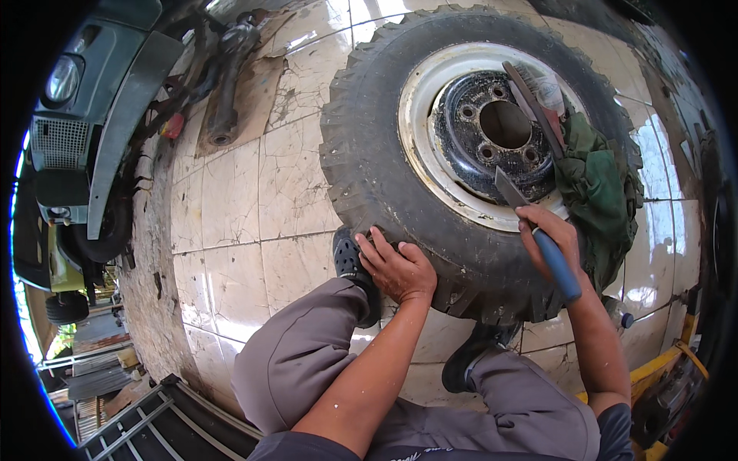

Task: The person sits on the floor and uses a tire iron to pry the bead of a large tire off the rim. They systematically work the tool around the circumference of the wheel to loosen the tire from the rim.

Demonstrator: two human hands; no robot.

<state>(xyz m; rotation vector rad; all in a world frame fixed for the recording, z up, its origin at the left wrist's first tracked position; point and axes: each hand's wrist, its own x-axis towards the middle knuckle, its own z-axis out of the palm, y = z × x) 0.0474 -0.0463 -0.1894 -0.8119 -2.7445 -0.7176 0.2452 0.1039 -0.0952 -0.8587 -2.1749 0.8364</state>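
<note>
At a chunky tyre point(370, 142) — right hand point(552, 240) and left hand point(397, 269) apart.
The right grips a blue-handled blade point(555, 261) — the left rests, loose, on the tread point(339, 175).

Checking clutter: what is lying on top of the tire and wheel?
A bunched green cloth and slim tools, not clearly identifiable, lie on the right side of the tire and wheel. Whatever is beneath the cloth is hidden.

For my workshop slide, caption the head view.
Right hand holds a blue-handled tool over a metal wheel, left hand at the edge of its tire.
</note>
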